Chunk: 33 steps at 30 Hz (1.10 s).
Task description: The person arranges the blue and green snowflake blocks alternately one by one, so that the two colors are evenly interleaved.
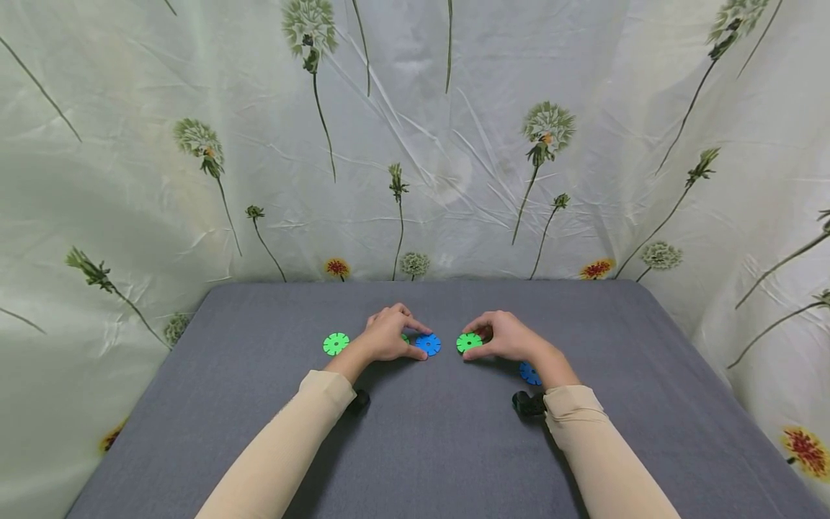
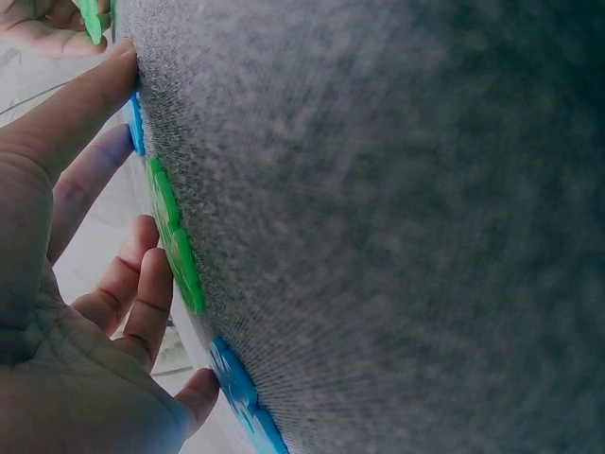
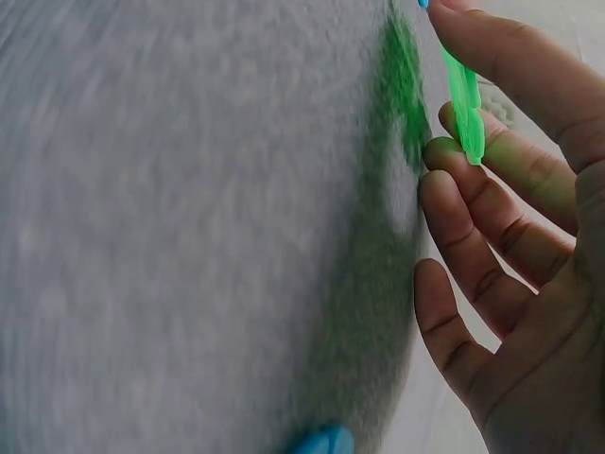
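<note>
Thumb and forefinger of my left hand (image 1: pixel 389 336) pinch opposite edges of a blue notched plastic disc (image 1: pixel 428 344) lying on the grey cloth. Beneath that hand are a green disc (image 2: pixel 176 236), mostly hidden in the head view, and another blue disc (image 2: pixel 244 392). My right hand (image 1: pixel 509 336) holds a green notched disc (image 1: pixel 469 342) by its edges. In the right wrist view this disc is tilted and raised off the cloth, with a green-tinted shadow below. Another blue disc (image 1: pixel 530 373) lies partly covered by the right wrist.
A further green disc (image 1: pixel 336 344) lies left of the left hand. The grey cloth-covered table (image 1: pixel 428 447) ends at a curtain (image 1: pixel 454 180) with a dandelion print. Dark wrist devices (image 1: pixel 528 404) sit under both wrists.
</note>
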{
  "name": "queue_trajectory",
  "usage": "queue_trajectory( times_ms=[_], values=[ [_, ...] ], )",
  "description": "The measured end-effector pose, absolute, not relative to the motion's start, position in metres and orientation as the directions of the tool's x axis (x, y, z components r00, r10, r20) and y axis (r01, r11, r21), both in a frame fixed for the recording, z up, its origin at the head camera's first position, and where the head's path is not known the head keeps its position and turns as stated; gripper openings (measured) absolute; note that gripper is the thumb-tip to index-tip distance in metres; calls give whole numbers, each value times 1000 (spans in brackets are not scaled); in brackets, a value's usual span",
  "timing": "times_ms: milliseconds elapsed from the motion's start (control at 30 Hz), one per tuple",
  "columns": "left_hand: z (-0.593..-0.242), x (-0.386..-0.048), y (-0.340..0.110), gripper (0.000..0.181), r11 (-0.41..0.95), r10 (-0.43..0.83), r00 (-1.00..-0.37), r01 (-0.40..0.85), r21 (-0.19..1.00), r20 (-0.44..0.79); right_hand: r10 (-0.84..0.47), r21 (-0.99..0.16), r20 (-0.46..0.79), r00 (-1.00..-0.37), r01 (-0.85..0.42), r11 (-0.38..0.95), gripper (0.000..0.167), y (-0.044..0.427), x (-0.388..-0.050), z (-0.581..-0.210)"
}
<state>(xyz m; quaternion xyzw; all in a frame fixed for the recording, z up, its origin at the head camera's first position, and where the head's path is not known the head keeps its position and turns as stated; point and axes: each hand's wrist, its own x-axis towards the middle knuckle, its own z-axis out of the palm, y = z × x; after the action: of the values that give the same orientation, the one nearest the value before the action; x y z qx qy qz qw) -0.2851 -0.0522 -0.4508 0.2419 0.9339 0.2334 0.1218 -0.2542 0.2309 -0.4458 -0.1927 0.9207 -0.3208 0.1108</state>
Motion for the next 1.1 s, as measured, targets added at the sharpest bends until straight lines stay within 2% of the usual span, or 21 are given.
queue_trajectory(
  times_ms=[1100],
  values=[
    [-452,-286,-52,44,775,504,-854,383,503,-127,-420,-610,-100,-902,-278,742,47,214,-253,-448]
  ],
)
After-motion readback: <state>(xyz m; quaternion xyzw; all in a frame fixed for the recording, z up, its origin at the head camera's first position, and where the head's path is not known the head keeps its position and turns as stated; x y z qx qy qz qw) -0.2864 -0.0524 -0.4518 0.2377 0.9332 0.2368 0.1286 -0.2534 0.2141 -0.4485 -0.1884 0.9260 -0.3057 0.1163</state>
